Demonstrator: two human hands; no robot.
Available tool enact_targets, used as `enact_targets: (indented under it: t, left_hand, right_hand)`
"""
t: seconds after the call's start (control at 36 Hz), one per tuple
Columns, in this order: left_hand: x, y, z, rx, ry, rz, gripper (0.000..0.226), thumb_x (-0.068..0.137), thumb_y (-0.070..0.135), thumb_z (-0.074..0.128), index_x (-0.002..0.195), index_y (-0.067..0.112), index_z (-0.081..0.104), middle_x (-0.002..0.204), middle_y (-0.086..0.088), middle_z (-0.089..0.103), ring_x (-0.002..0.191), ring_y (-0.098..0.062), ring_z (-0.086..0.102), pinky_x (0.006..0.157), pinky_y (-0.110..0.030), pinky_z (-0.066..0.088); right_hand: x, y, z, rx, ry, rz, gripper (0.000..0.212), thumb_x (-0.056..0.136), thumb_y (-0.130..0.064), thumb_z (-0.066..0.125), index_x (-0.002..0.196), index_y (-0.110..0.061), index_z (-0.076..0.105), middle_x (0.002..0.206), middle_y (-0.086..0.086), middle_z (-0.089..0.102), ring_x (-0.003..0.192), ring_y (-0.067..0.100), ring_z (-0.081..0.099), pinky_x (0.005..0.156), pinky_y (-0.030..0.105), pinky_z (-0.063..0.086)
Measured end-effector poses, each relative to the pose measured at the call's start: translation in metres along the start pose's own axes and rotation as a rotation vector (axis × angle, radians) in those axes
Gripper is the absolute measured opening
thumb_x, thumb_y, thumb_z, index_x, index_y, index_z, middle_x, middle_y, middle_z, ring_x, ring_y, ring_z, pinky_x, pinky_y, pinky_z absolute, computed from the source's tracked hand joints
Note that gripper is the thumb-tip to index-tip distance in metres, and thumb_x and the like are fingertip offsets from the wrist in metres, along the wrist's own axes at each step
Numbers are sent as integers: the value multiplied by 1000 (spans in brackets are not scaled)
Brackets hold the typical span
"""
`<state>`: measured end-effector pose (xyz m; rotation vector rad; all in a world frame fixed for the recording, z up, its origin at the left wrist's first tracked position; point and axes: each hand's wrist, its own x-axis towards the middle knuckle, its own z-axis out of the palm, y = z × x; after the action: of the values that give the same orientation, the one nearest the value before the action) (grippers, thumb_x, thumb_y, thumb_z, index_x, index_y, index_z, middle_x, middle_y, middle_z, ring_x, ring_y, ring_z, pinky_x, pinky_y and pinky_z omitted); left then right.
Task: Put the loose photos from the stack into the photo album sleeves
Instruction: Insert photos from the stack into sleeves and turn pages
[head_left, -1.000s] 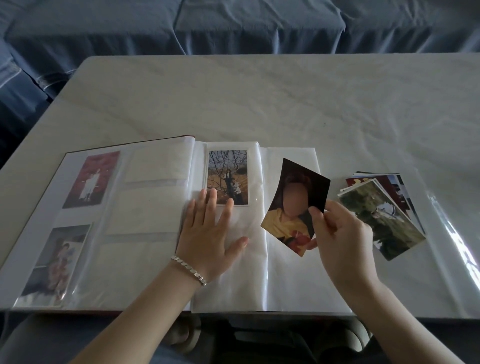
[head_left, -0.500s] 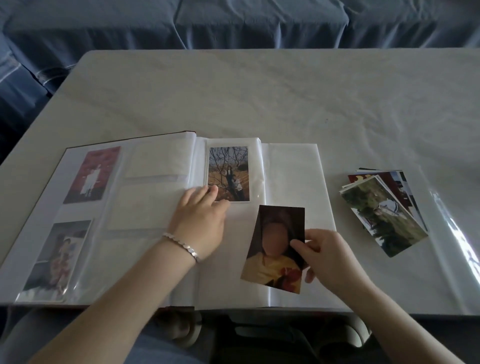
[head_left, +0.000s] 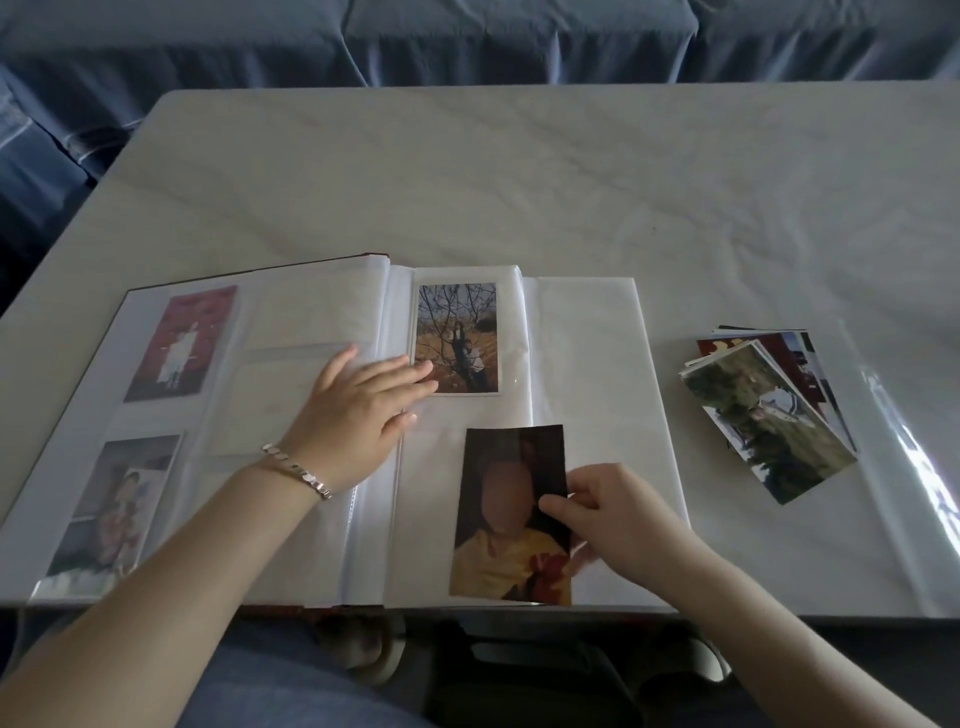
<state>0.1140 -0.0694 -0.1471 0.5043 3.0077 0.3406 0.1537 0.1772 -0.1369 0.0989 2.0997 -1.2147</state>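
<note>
On the table (head_left: 519, 171), my flat left hand (head_left: 358, 415) steadies the album (head_left: 311, 312); my right hand (head_left: 613, 514) pinches the thin, bendy photo (head_left: 506, 478) by its right edge.

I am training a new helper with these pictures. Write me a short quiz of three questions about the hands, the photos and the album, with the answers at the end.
1. Multiple choice: which hand pinches the loose photo over the right page? A. left B. right C. both
2. Fill in: the left hand lies flat on the photo album, its fingertips by the sleeved photo of a bare ____.
3. True or false: the stack of loose photos lies on the album's left page.

Key
1. B, the right hand.
2. tree
3. False. It lies on the table, to the right of the album.
</note>
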Motion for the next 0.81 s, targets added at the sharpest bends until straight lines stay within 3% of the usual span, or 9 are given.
enact_targets:
  t: [0.11,0.25,0.39,0.61,0.81]
  left_hand:
    - [0,0,1,-10,17,-1,38,94,20,52,132,28,52,145,12,38,138,-7,30,113,-31,-4]
    - [0,0,3,-22,48,4,38,92,18,55,129,26,56,143,10,42,136,-10,33,114,-36,0]
    - [-1,-1,4,-19,55,5,38,92,17,56,128,27,57,142,10,43,136,-10,35,114,-39,3]
    - [-1,-1,4,-17,55,18,38,92,15,55,129,25,56,142,8,43,135,-13,36,113,-40,5]
    - [0,-1,4,-14,47,0,39,94,15,52,131,26,53,144,10,41,137,-11,33,114,-37,2]
  right_hand:
    - [4,-5,2,-138,11,-6,29,92,-30,55,88,-3,64,76,9,71,60,15,69,68,38,58]
    - [7,-3,-6,-52,167,-58,3,91,-18,59,90,-21,58,65,-7,64,49,0,60,45,13,46]
    - [9,-1,-7,50,149,-30,13,86,-14,64,75,-21,64,55,-9,64,50,4,64,49,14,51]
    - [22,-14,6,187,61,25,16,86,-8,64,72,-10,70,60,3,69,56,14,68,54,18,54]
    - [30,-23,14,38,9,-2,20,88,-5,59,73,-9,71,64,6,70,55,12,68,52,15,52]
